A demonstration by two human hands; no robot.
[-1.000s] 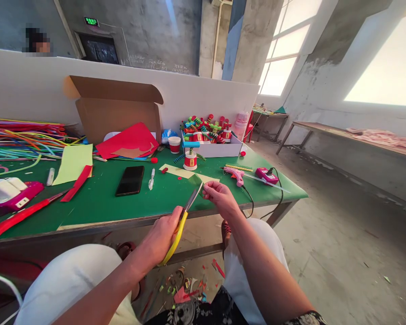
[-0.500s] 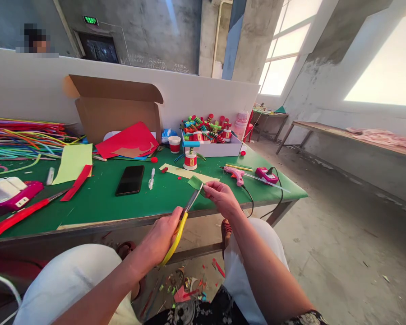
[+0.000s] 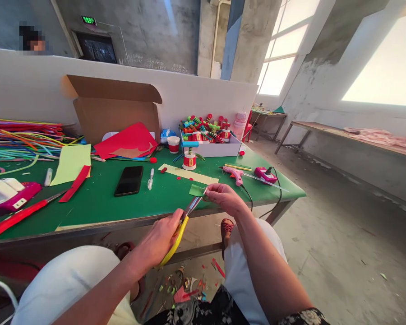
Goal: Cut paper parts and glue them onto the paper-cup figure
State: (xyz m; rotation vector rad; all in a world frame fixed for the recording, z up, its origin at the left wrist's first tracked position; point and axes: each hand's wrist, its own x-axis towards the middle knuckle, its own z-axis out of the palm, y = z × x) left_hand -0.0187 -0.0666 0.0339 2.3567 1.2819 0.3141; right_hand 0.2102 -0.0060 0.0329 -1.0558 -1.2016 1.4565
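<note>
On the green table (image 3: 165, 198), phone (image 3: 129, 181) and glue gun (image 3: 236, 175) flank the scissors (image 3: 182, 231).

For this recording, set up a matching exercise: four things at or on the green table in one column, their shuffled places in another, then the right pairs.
Things
1. Yellow-handled metal scissors
2. Small green paper piece
3. Pink plastic glue gun
4. Black rectangular phone

Places
A. Just left of the slim white pen
B. At the fingertips of the right hand
C. Beside the magenta boxy power socket
D. Gripped in the left hand

Pairs: 1-D, 2-B, 3-C, 4-A
</note>
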